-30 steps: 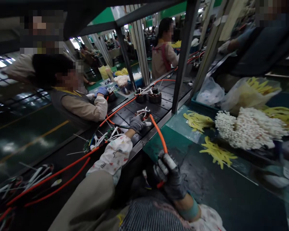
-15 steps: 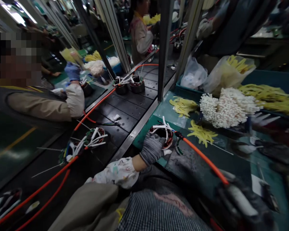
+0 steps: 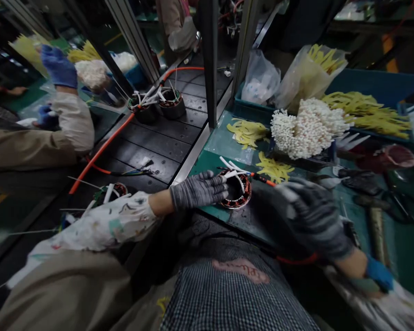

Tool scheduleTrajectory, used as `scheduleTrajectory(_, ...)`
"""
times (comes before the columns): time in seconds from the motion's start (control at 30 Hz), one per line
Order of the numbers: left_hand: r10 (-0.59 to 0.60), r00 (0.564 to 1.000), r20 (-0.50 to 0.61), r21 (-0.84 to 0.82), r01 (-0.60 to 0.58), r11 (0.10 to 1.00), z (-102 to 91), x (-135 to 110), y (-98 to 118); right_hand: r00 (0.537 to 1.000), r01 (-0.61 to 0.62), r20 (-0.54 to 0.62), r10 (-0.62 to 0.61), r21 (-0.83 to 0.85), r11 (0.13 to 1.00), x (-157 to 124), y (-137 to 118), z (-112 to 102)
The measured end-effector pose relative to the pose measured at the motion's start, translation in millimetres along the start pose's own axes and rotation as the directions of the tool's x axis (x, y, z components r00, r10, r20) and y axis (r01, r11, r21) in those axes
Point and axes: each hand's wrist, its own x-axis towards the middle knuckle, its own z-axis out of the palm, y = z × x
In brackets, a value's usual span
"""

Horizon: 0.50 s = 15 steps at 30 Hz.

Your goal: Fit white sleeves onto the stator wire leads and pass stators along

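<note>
A wire-wound stator [image 3: 243, 200] lies on the bench with its copper windings facing up. White sleeved leads [image 3: 232, 168] rise from its far rim and join an orange sleeve [image 3: 266, 181] running right. My left hand [image 3: 200, 191], in a grey striped knit glove, has its fingers stretched out flat, the tips at the stator's left rim. My right hand [image 3: 310, 218], gloved alike, is smeared by motion where the orange sleeve disappears from sight. Its grip on the sleeve cannot be made out. Beyond the stator lie yellow strips [image 3: 274, 168].
A bundle of white sleeves [image 3: 307, 131] and bagged yellow strips [image 3: 326, 59] stand behind. At right lie a hammer [image 3: 377, 230] and scissors [image 3: 405, 207]. More stators [image 3: 172, 105] sit on the slatted line [image 3: 158, 147]; a metal post [image 3: 210, 69] rises beside it. A co-worker's blue-gloved hand [image 3: 60, 66] is at left.
My left hand has gone from gripping the stator to lying flat at its left rim. My right hand has moved up and left, closer to the stator. The view has shifted.
</note>
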Motion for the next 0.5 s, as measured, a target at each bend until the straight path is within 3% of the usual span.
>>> scheduleTrajectory(0.03, 0.005, 1.0, 0.028, 0.005, -0.005, 1.0, -0.7, 7, -2, 0.975, 0.193, 0.097, -0.198, 0.055, 0.98, 19, 0, 4)
scheduleTrajectory(0.1, 0.017, 0.994, 0.111, -0.002, -0.017, 1.0, -4.3, 25, -5, 0.844, 0.436, 0.25, -0.474, 0.196, 0.879, 60, 3, 18)
scheduleTrajectory(0.2, 0.048, 0.983, 0.177, -0.008, -0.047, 0.999, -10.5, 47, -7, 0.657, 0.532, 0.403, -0.637, 0.351, 0.77, 114, 8, 50)
scheduleTrajectory(0.27, 0.074, 0.987, 0.144, 0.008, -0.076, 0.997, -11.5, 53, -7, 0.598, 0.544, 0.416, -0.685, 0.418, 0.728, 136, 9, 68)
scheduleTrajectory(0.37, 0.091, 0.993, 0.07, 0.052, -0.095, 0.994, -9.5, 52, -5, 0.603, 0.525, 0.404, -0.688, 0.447, 0.724, 144, 3, 78)
scheduleTrajectory(0.5, 0.014, 0.999, 0.052, 0.069, -0.018, 0.997, -11.5, 43, 0, 0.659, 0.52, 0.355, -0.663, 0.422, 0.742, 130, -1, 68)
